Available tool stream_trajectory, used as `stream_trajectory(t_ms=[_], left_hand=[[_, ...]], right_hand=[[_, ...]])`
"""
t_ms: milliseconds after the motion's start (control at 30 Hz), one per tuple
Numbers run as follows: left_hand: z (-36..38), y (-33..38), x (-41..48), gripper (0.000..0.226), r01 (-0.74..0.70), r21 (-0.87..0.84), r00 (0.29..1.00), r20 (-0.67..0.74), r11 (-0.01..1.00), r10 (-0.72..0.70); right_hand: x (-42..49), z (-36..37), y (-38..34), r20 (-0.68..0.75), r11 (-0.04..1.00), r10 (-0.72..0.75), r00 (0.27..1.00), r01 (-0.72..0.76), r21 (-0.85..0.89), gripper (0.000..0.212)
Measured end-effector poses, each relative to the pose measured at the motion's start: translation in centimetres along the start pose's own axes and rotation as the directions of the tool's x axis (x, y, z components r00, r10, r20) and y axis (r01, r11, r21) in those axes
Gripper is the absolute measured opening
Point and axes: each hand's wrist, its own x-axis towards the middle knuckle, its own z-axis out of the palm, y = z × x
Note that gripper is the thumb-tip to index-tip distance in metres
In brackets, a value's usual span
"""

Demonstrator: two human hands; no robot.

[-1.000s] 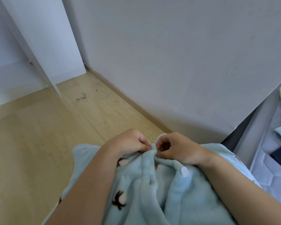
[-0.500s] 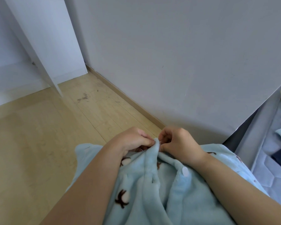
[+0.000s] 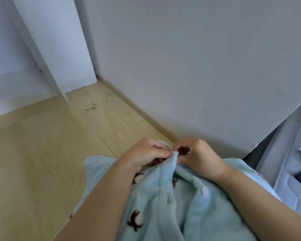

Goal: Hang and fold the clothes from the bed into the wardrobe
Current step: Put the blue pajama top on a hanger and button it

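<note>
Both hands work at the top edge of a pale blue fleece garment printed with small brown-and-white figures (image 3: 163, 206), and the step in hand looks like fastening its front before it goes on a hanger. To do it well, the two front edges should be lined up level first, with the cloth kept slack enough that the fleece does not drag the fastening sideways; a round white button (image 3: 205, 190) lower on the placket gives a guide for spacing (whether a button or a snap sits under the fingertips is hidden).

The left hand (image 3: 146, 154) pinches a raised fold of the fleece, thumb and forefinger pressed together on it. The right hand (image 3: 195, 154) has its fingers curled in, the tips clamped on the same fold from the other side, so the fabric peak stands between the two sets of fingertips. The rest of the garment hangs below the forearms, above the light wooden floor (image 3: 33, 162), just beside the grey mattress edge (image 3: 276, 171) and well apart from the white wardrobe panel (image 3: 59, 40).
</note>
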Motion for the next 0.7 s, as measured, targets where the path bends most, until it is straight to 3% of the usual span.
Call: stream_trajectory(t_ms=[433,600,700], left_hand=[[-0.3,0.8,-0.3,0.014,-0.076,-0.109,0.996,0.038,0.991,0.08],[-0.3,0.9,-0.2,0.012,-0.074,0.018,0.995,0.06,0.997,0.073],[-0.3,1.1,-0.1,0.024,-0.004,-0.07,0.995,0.098,0.998,0.011]], right_hand=[[-0.6,0.7,-0.5,-0.189,0.886,-0.327,0.926,0.23,-0.403,0.004],[-0.4,1.0,-0.6,-0.248,0.796,-0.472,0.846,0.289,-0.532,0.013],[-0.4,1.3,-0.7,-0.262,0.722,-0.585,0.768,0.346,-0.599,0.023]])
